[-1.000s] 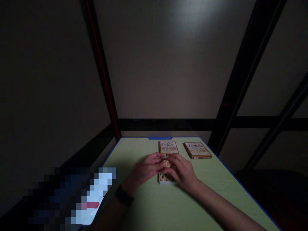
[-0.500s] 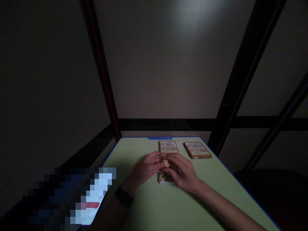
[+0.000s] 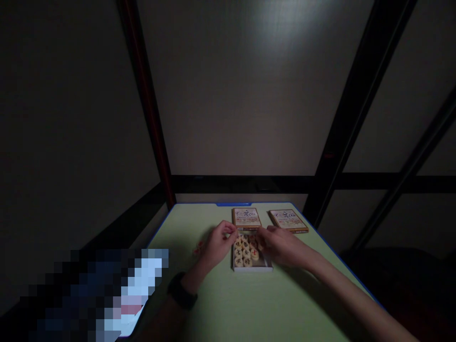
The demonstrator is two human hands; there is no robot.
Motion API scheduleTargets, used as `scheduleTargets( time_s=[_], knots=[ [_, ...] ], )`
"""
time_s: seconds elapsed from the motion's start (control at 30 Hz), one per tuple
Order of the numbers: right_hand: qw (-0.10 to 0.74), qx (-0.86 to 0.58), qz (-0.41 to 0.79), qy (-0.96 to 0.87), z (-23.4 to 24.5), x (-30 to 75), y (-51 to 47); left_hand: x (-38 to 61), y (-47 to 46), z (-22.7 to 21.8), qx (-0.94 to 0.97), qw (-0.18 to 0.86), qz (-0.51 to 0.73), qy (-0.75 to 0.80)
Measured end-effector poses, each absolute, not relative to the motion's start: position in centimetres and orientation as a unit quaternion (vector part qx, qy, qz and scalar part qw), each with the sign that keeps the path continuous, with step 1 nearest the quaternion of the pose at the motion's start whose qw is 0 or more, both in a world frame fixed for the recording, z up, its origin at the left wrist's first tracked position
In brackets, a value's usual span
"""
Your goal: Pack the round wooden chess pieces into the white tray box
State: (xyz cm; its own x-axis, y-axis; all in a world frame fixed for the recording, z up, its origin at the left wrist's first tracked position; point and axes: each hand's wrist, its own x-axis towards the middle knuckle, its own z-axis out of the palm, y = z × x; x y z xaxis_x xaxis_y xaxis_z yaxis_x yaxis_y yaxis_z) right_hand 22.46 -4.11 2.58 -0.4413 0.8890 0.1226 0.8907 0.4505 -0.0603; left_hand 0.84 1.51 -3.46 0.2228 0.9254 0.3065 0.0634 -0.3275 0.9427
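Observation:
An open white box (image 3: 252,269) of round Chinese chess pieces lies on the table between my hands. Pieces with dark characters (image 3: 242,253) fill its left columns, and one with a red character (image 3: 254,254) sits to their right. My left hand (image 3: 219,244) is at the box's upper left corner, thumb and fingers pinched; whatever they hold is hidden. At the upper right part of the box, my right hand (image 3: 280,244) has its fingers closed on a chess piece (image 3: 260,245), mostly covered by them. The box's lower right shows bare bottom.
Behind the box lies a printed box lid (image 3: 246,218), with a second printed box (image 3: 288,220) to its right. Some red-marked pieces (image 3: 198,247) lie left of my left hand. A blurred-out bright screen (image 3: 142,289) stands at the green table's (image 3: 228,308) left edge.
My hands were together over the box around a chess piece. They have parted, the right hand moving right and the left slightly left, uncovering the rows of pieces.

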Motion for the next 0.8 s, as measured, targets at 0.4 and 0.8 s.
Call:
scheduleTargets(
  time_s=[0.4, 0.8],
  knots=[
    [-0.004, -0.547, -0.062, -0.835, 0.3, 20.8, -3.8, 1.2, 1.2, -3.7, 0.661, 0.375, 0.512, 0.402],
    [-0.019, -0.557, -0.089, -0.825, 0.6, 20.3, -3.8, 1.3, 1.4, -3.9, 0.657, 0.385, 0.505, 0.406]
  ],
)
